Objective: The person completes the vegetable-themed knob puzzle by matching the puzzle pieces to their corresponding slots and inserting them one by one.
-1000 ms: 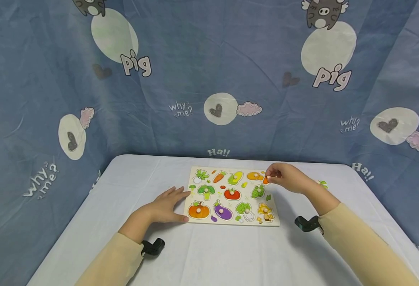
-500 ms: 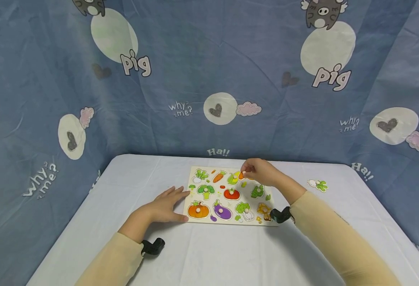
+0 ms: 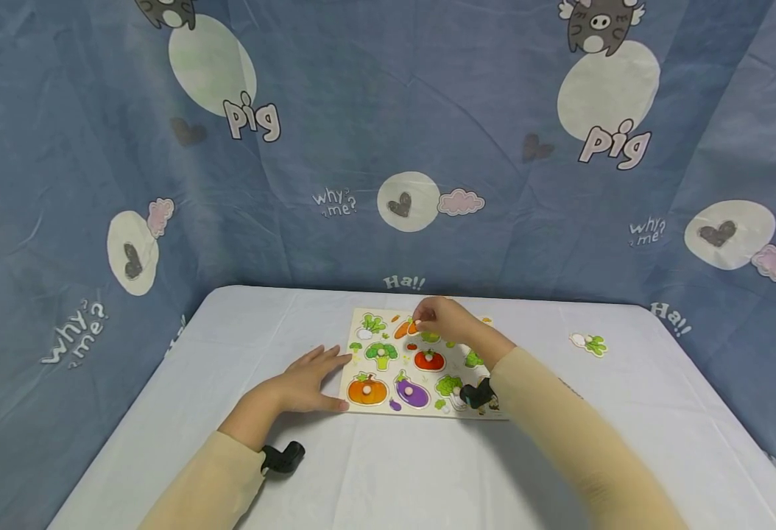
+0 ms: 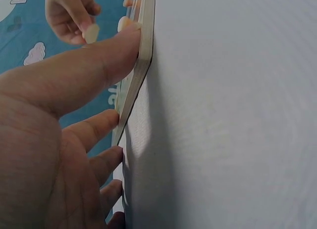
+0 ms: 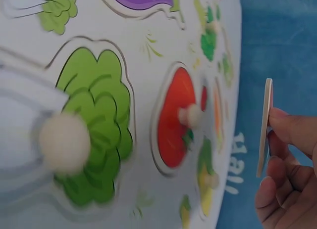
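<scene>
A wooden peg puzzle board [image 3: 467,412] with vegetable pictures lies on the white table. My left hand [image 3: 308,380] rests at its left edge, fingers extended; in the left wrist view its thumb [image 4: 106,63] touches the board's rim. Over the board's far side, my right hand [image 3: 444,318] pinches an orange puzzle piece [image 3: 413,327], beside the printed carrot [image 3: 402,329]. The right wrist view shows that piece edge-on [image 5: 264,130], upright and clear of the board; its picture is hidden there. A white radish puzzle piece [image 3: 589,344] lies on the table, right of the board.
Knobbed pieces sit in the board, among them a tomato [image 3: 429,360], a pumpkin [image 3: 367,390] and an eggplant [image 3: 412,391]. My right forearm covers the board's right side. A blue printed curtain [image 3: 335,243] hangs behind the table [image 3: 388,471].
My right hand has moved left across the board with the orange piece, from its right edge to near the carrot picture. The radish piece has come into full view. My left hand has stayed put.
</scene>
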Available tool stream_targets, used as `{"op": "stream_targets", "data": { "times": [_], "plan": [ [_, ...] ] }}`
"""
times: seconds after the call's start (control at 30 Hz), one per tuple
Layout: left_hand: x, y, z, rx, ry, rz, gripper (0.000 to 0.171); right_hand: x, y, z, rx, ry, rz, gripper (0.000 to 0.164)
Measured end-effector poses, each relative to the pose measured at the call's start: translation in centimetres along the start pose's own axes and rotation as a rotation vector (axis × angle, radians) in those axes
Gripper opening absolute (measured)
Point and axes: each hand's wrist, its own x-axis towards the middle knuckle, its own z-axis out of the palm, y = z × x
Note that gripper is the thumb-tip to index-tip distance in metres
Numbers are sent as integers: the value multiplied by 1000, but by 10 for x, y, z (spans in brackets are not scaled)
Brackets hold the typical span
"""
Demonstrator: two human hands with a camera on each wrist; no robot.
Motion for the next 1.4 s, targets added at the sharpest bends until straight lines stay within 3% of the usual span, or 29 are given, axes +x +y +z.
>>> {"op": "stream_targets", "data": {
  "times": [0.57,1.07,1.4],
  "plan": [
    [-3,0,-1,9,-6,1,92,28,2,34,14,6,82,4],
    [-1,-1,0,8,-2,12,92,34,-1,40,-31,42,141,7],
    [-2,0,0,8,1,8,92,33,-2,39,-53,31,133,6]
  ]
}}
